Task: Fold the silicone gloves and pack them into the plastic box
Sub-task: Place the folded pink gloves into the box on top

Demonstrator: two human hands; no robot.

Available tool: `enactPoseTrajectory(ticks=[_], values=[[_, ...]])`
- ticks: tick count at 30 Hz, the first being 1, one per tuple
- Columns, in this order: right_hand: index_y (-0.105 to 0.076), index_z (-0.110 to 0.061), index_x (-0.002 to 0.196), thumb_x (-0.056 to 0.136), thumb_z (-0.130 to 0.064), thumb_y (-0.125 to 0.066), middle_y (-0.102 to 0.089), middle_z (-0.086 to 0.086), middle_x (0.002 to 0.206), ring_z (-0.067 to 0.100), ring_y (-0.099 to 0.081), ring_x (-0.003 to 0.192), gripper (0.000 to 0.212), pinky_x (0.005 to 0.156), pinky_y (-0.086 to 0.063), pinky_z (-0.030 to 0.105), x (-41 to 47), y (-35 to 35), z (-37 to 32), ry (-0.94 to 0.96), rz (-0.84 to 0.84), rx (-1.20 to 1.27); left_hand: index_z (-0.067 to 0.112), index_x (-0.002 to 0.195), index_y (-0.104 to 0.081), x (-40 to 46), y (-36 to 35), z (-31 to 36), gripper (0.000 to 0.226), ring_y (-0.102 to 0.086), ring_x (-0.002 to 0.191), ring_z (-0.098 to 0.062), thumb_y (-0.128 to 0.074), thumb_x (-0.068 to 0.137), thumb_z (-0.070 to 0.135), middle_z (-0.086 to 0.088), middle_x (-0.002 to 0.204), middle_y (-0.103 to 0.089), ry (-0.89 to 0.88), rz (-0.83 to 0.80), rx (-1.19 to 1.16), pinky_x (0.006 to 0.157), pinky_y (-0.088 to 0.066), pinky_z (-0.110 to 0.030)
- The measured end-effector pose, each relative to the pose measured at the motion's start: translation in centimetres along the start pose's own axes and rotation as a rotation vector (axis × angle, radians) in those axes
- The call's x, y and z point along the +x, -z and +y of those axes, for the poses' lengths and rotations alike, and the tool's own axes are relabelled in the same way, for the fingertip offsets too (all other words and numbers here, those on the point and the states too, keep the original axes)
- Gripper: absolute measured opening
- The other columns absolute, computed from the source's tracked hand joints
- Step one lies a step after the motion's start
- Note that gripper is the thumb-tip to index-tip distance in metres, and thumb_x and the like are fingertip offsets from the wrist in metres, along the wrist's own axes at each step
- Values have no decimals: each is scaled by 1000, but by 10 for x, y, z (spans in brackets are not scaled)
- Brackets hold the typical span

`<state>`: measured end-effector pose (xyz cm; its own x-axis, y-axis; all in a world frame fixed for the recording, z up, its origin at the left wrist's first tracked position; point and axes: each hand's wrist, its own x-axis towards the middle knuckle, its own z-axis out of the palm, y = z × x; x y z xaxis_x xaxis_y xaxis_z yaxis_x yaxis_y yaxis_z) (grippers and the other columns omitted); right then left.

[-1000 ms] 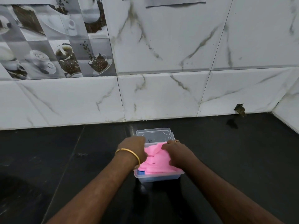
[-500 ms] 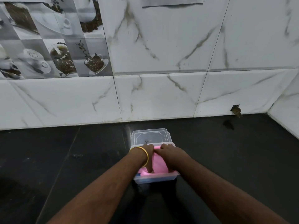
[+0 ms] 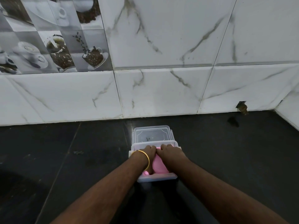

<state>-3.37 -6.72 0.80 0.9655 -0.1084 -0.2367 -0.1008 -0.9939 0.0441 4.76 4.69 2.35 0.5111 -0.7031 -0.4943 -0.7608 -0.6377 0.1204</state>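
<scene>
A clear plastic box [image 3: 157, 178] sits on the black counter right in front of me. A folded pink silicone glove [image 3: 159, 166] fills its inside. My left hand [image 3: 148, 153], with a gold bangle on the wrist, and my right hand [image 3: 169, 152], with a ring, lie side by side on top of the glove and push it down into the box. Their fingers curl onto the pink silicone near the far wall of the box. Most of the glove is hidden under my hands.
The box's clear lid [image 3: 152, 134] lies flat just behind the box, touching it. The black counter [image 3: 80, 159] runs to a white marble-tiled wall [image 3: 161, 91] at the back and a side wall at the far right [image 3: 289, 110].
The pink glove stood up above the box rim a second ago. Both hands have moved together over it and pressed it down inside the box; the blue piece at the front left is hidden.
</scene>
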Motion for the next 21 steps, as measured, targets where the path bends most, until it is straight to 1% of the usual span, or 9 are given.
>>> enactPoseTrajectory(ticks=[5, 8, 11, 13, 14, 16, 17, 18, 21], values=[[-41, -19, 140, 98, -23, -48, -52, 13, 130, 35, -53, 121, 43, 92, -47, 47, -5, -1, -3, 12, 13, 27, 11, 132, -39, -13, 0, -4, 79, -52, 121, -31, -80, 68, 32, -12, 133, -46, -32, 52, -57, 100, -45, -44], [-49, -27, 131, 96, -31, -50, -55, 6, 128, 30, -56, 118, 36, 91, -49, 43, -7, 3, 0, -1, 22, 115, 11, 124, -51, -18, 6, -3, 60, -55, 113, -30, -76, 73, 31, -13, 123, -57, -88, 130, -73, 96, -46, -35], [-60, -27, 122, 85, -11, -64, -56, 4, 126, 27, -58, 115, 40, 90, -51, 41, -5, 12, 5, 6, -20, 166, 12, 112, -65, -22, 10, 2, 38, -61, 107, -29, -74, 77, 23, -11, 112, -67, -104, 142, 39, 95, -48, -36], [-64, -26, 119, 77, -8, -75, -58, 3, 125, 26, -58, 114, 48, 93, -50, 39, -4, 15, 1, 12, -110, 185, 11, 119, -65, -24, 6, 4, 40, -61, 109, -30, -72, 81, 23, -11, 115, -68, -89, 61, 109, 98, -48, -37], [-66, -25, 118, 76, -11, -77, -61, 3, 124, 25, -59, 114, 45, 94, -49, 37, -4, 16, -2, 21, -152, 193, 12, 122, -63, -24, 4, 6, 42, -60, 111, -30, -70, 82, 23, -11, 118, -67, -77, 31, 113, 99, -47, -37], [-70, -25, 110, 84, -28, -70, -68, 0, 115, 23, -63, 108, 26, 92, -47, 31, -3, 13, -9, 16, -193, 212, 14, 124, -61, -23, 0, 7, 41, -58, 115, -28, -67, 84, 20, -10, 122, -65, -45, 5, 93, 102, -45, -36], [-71, -24, 107, 87, -39, -63, -72, -1, 108, 22, -65, 104, 26, 92, -48, 30, -1, 10, -11, 11, -188, 231, 13, 124, -61, -22, -1, 9, 39, -58, 117, -27, -66, 86, 20, -10, 124, -64, -25, -8, 73, 104, -43, -34], [-72, -23, 104, 86, -49, -58, -74, -1, 103, 22, -67, 99, 34, 92, -49, 31, 0, 9, -11, 16, -179, 249, 12, 124, -61, -20, -2, 11, 37, -57, 118, -26, -65, 88, 19, -10, 125, -64, -4, -14, 48, 105, -41, -32], [-65, -31, 111, 76, -60, -57, -75, -2, 96, 25, -68, 96, 46, 92, -50, 35, -1, 11, -12, 51, -67, 254, 7, 124, -61, -19, -4, 12, 33, -56, 122, -25, -59, 91, 15, -10, 130, -61, 26, -25, -11, 105, -40, -29]])
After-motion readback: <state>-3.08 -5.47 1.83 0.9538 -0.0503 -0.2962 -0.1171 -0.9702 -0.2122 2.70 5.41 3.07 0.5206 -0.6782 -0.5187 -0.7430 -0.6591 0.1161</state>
